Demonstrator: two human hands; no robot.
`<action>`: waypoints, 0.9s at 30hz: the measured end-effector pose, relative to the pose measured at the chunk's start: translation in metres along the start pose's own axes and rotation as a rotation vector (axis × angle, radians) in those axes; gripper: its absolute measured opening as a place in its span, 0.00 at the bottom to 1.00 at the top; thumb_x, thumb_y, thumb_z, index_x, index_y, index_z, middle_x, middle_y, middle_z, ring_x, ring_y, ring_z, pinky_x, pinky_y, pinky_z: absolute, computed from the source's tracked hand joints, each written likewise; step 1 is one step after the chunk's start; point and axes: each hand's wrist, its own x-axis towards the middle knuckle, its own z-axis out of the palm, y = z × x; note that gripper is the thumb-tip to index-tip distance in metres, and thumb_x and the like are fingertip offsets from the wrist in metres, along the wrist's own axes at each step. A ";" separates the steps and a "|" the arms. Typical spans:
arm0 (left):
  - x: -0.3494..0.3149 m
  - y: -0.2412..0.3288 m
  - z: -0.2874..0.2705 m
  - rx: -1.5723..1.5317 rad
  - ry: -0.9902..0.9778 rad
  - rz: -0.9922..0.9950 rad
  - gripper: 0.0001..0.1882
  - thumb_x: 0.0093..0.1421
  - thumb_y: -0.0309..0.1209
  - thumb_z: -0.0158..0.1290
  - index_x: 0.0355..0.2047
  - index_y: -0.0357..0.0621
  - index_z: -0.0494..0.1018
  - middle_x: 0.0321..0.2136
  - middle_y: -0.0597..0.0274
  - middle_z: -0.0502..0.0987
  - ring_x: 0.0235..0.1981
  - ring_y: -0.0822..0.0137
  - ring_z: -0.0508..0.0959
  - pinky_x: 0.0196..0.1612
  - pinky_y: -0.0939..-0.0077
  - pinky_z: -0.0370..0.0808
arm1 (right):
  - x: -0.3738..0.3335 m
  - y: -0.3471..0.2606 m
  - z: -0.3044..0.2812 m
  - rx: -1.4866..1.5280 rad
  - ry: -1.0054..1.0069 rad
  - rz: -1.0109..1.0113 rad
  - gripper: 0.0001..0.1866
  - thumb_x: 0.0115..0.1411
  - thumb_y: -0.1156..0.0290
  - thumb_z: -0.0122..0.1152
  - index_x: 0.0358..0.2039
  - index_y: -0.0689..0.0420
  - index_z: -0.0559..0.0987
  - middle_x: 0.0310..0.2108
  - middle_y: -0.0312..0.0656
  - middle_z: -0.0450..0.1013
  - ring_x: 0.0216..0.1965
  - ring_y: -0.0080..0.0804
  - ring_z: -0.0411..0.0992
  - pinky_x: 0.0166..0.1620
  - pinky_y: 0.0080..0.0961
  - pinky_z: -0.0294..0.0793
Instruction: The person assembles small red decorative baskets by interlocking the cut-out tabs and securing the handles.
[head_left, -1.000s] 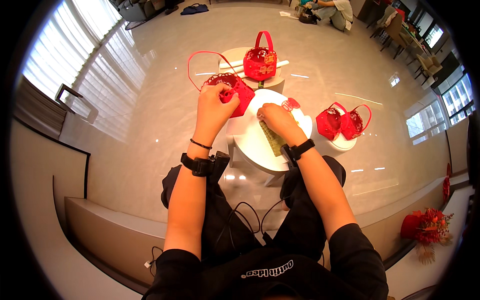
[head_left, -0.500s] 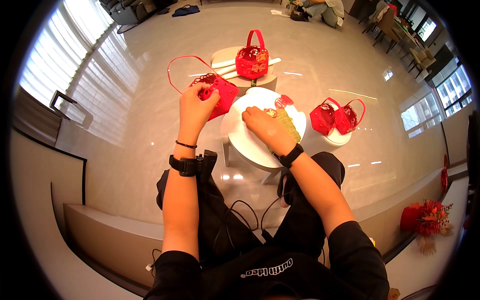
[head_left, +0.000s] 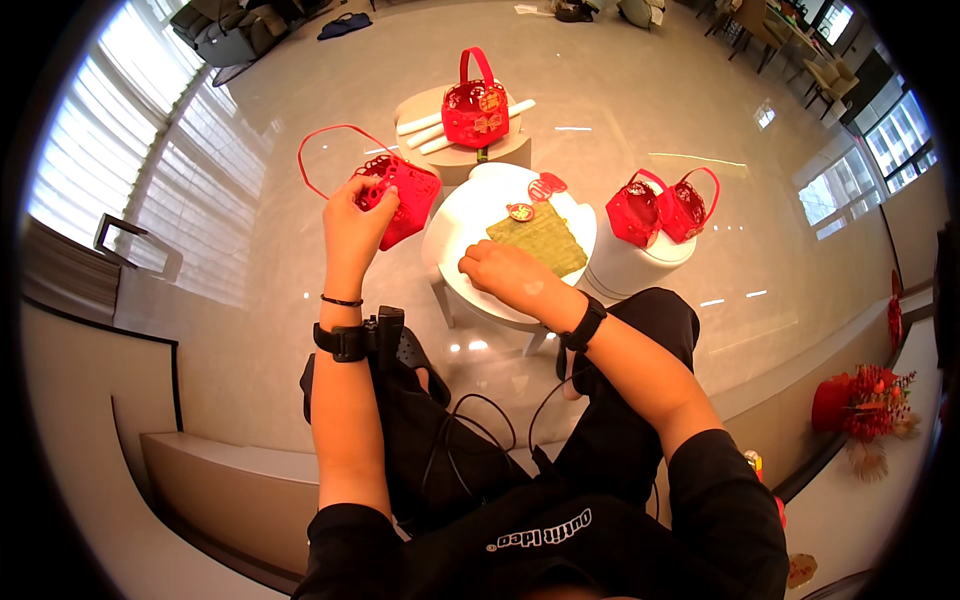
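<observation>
My left hand (head_left: 357,215) is closed on the near rim of a red cut-out basket (head_left: 414,205), holding it tilted in the air left of a round white table (head_left: 457,215). The basket's thin handle (head_left: 322,130) arches up and to the left. Over the table's near left part is my right hand (head_left: 510,280), its fingers curled together. Whatever they may pinch is hidden from view. Beyond that hand lies a flat yellow-green sheet (head_left: 540,240), with a small red-and-gold ornament (head_left: 520,212) at its far left corner and red cut-out ornaments (head_left: 546,187) behind it.
Another red basket (head_left: 476,118) stands upright on a beige round table (head_left: 412,108), among white rolls (head_left: 420,125). To the right, two red baskets (head_left: 635,213) sit on a white stool (head_left: 668,252). Black cables (head_left: 487,400) hang over my legs.
The view has shifted, so the tables and baskets appear further left. My right hand has drawn back toward me, uncovering more of the yellow-green sheet. My left hand still grips the basket.
</observation>
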 end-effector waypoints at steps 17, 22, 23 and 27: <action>-0.002 0.015 0.015 -0.093 -0.068 -0.007 0.11 0.55 0.30 0.62 0.32 0.32 0.78 0.21 0.67 0.77 0.23 0.80 0.72 0.28 0.81 0.69 | 0.006 -0.006 -0.009 0.148 0.198 -0.089 0.09 0.53 0.75 0.60 0.35 0.59 0.72 0.34 0.44 0.68 0.40 0.44 0.70 0.43 0.36 0.73; -0.007 0.024 0.016 -0.185 -0.166 -0.061 0.09 0.58 0.29 0.61 0.34 0.34 0.77 0.26 0.70 0.77 0.26 0.82 0.73 0.30 0.86 0.69 | 0.009 0.010 -0.038 0.324 0.487 0.000 0.08 0.57 0.76 0.61 0.38 0.59 0.78 0.33 0.45 0.75 0.37 0.42 0.74 0.40 0.35 0.73; -0.008 0.025 0.017 -0.208 -0.188 -0.071 0.09 0.59 0.29 0.61 0.34 0.34 0.77 0.26 0.70 0.77 0.26 0.82 0.73 0.30 0.86 0.70 | 0.010 0.010 -0.046 0.343 0.517 0.050 0.08 0.57 0.76 0.61 0.38 0.59 0.78 0.33 0.45 0.75 0.36 0.42 0.74 0.39 0.34 0.73; -0.013 0.027 0.027 -0.202 -0.228 -0.027 0.09 0.58 0.29 0.61 0.34 0.34 0.77 0.26 0.68 0.77 0.27 0.80 0.74 0.31 0.84 0.71 | 0.011 0.011 -0.065 0.362 0.617 0.163 0.07 0.57 0.75 0.64 0.38 0.59 0.81 0.33 0.42 0.79 0.31 0.34 0.76 0.34 0.26 0.73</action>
